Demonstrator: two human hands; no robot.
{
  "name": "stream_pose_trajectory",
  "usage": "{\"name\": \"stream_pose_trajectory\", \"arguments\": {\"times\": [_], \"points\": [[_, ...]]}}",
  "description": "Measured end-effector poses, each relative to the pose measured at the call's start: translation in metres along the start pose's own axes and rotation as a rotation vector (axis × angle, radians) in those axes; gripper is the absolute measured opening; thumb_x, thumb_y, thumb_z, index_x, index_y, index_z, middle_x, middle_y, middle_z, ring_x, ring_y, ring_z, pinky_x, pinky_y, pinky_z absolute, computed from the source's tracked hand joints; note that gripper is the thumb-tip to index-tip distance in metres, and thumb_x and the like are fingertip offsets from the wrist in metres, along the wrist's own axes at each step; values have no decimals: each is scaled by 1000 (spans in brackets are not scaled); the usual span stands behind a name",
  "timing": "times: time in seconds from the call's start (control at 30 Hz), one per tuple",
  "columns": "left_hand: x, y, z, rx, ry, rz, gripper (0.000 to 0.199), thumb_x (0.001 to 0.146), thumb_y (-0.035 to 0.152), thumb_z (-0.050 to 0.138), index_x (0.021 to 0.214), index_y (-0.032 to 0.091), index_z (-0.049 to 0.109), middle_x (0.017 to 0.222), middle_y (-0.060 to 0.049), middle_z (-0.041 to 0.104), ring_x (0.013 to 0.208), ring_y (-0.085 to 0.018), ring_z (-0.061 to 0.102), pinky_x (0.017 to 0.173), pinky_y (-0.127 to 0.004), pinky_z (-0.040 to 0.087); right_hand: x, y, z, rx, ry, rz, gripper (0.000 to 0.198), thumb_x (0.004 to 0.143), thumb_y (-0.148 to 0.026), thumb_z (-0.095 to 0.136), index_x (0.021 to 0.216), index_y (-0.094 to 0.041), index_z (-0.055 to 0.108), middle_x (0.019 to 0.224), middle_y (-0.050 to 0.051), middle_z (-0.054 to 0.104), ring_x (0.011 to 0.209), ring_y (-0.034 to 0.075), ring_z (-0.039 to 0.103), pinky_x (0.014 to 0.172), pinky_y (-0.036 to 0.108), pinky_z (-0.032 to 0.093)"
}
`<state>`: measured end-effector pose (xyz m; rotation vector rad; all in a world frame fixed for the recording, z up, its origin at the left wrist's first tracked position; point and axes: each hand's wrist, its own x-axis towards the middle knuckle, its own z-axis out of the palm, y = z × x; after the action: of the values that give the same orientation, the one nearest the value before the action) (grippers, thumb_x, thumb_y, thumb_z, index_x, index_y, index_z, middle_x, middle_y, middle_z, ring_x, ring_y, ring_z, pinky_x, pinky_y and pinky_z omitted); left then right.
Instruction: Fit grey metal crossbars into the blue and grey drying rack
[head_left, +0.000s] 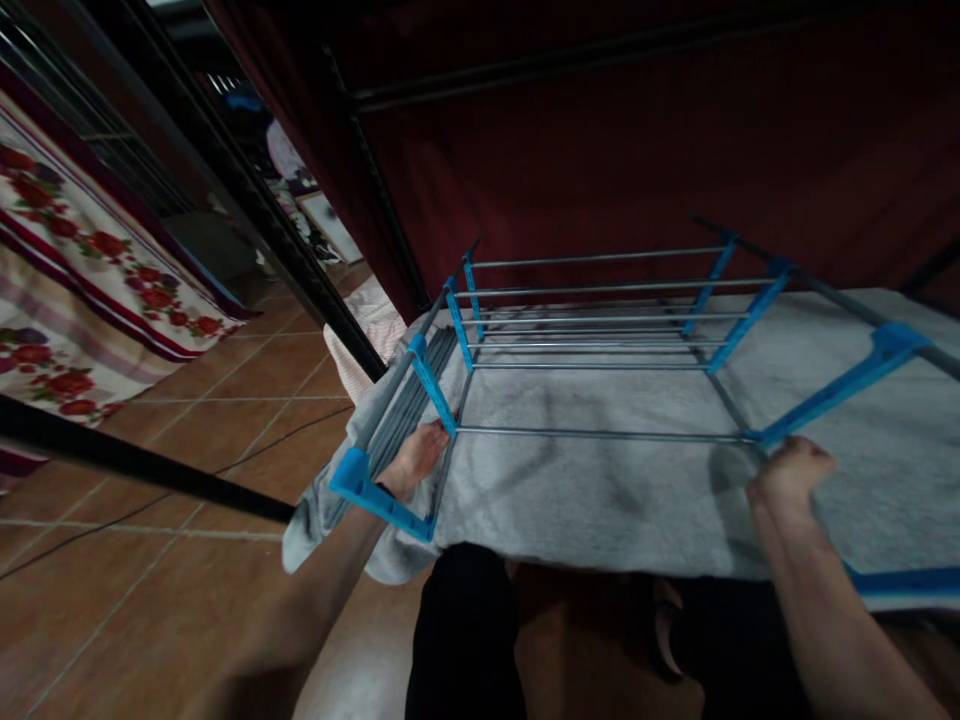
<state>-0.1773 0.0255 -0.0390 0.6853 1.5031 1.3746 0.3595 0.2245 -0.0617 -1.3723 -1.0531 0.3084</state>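
A partly built rack [600, 434] of grey metal tubes and blue plastic brackets lies on a grey cloth [570, 500]. At its left side my left hand [416, 460] is closed around the lower end of a blue bracket [435, 390], where a cross tube joins it. My right hand [791, 472], a little blurred, is curled at the matching joint below the right blue bracket [832, 402]. Its fingertips are partly hidden. Nearer to me, a blue end bracket [379, 500] sits in front of my left wrist. Several loose grey tubes [431, 375] lie bundled along the cloth's left edge.
A dark red curtain [600, 170] hangs behind the cloth. Black metal poles [247, 200] cross the left side. A floral cloth [97, 270] hangs at far left over brown floor tiles [225, 450], where a thin cable runs. Another blue piece [907, 582] lies at lower right.
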Motion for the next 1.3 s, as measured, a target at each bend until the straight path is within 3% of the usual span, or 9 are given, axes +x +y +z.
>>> {"name": "stream_pose_trajectory", "arguments": {"times": [0.07, 0.17, 0.27, 0.37, 0.47, 0.6, 0.93, 1.1, 1.3], "points": [[-5, -7, 2, 25, -2, 44, 45, 64, 30, 77, 108, 20, 72, 120, -5, 74, 126, -27, 59, 118, -41, 36, -22, -12, 11, -12, -32, -13, 16, 87, -38, 44, 93, -26, 52, 88, 9, 56, 87, 28, 58, 87, 55, 45], [-8, -14, 6, 120, 9, 134, 59, 61, 33, 84, 117, 21, 71, 122, -4, 74, 125, -29, 59, 116, -44, 37, -65, -38, 39, 0, -385, -145, 21, 86, -40, 56, 97, -23, 64, 96, 9, 66, 93, 26, 63, 88, 47, 50], [-7, -18, 8, 181, 41, 203, 57, 67, 46, 82, 116, 19, 72, 123, -7, 74, 126, -30, 59, 115, -45, 37, -107, -62, 65, -101, -833, -500, 32, 97, -40, 50, 118, -23, 66, 116, 11, 68, 110, 27, 63, 94, 44, 49], [-2, -22, 8, 196, 88, 237, 55, 67, 51, 81, 111, 18, 73, 122, -9, 74, 126, -31, 59, 115, -46, 38, -133, -74, 80, -255, -1028, -748, 32, 102, -32, 45, 124, -24, 67, 115, 10, 69, 107, 26, 64, 94, 42, 47], [1, -26, 8, 211, 118, 261, 54, 66, 52, 83, 106, 17, 74, 120, -9, 74, 122, -32, 61, 114, -47, 38, -141, -75, 86, -388, -1065, -847, 33, 104, -26, 43, 125, -24, 68, 106, 9, 71, 97, 25, 64, 91, 41, 46], [1, -29, 8, 216, 131, 273, 52, 66, 50, 83, 104, 16, 74, 120, -10, 74, 121, -32, 61, 114, -48, 38, -138, -75, 88, -445, -1081, -880, 33, 104, -24, 43, 124, -23, 69, 103, 9, 72, 92, 24, 64, 89, 38, 45], [-4, -24, 12, 235, 137, 261, 47, 72, 44, 80, 107, 15, 73, 121, -10, 74, 123, -32, 61, 116, -46, 37, -134, -84, 91, -497, -1168, -767, 35, 104, -23, 43, 125, -24, 71, 108, 9, 72, 100, 24, 65, 93, 37, 44], [5, -28, 4, 418, 187, 263, 53, 73, 55, 74, 110, 17, 72, 124, -9, 73, 123, -32, 61, 115, -47, 40, -136, -101, 90, -544, -1200, -719, 31, 104, -27, 47, 124, -24, 70, 113, 9, 72, 107, 23, 62, 100, 37, 40], [9, -23, 5, 503, 199, 229, 51, 74, 52, 70, 113, 18, 70, 127, -8, 72, 126, -31, 60, 116, -48, 40, -137, -109, 91, -536, -1208, -703, 31, 106, -31, 46, 125, -19, 67, 116, 10, 69, 110, 21, 61, 103, 38, 37]]}}
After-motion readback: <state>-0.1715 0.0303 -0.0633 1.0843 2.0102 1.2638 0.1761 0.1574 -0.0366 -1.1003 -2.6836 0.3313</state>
